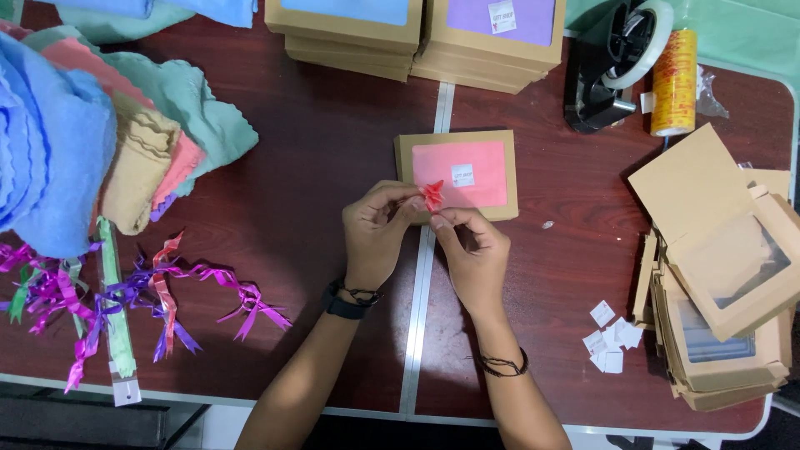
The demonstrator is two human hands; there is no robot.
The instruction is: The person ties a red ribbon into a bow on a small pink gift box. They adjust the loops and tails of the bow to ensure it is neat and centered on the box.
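Fingers (414, 202) pinching red bow (432, 195) (both hands), over box (492, 157)

Matt brown cardboard box (457, 175), glossy red ribbon bow (432, 195), fuzzy folded cloths (142, 158), smooth dark wood-look table (317, 142).

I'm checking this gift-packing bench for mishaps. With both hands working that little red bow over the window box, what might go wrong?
1. The red bow is pinched only at fingertips of the left hand and right hand; it may slip or crumple.
2. It could land crooked on the window box, covering its white sticker.
3. A forearm might sweep the loose paper squares off the table.
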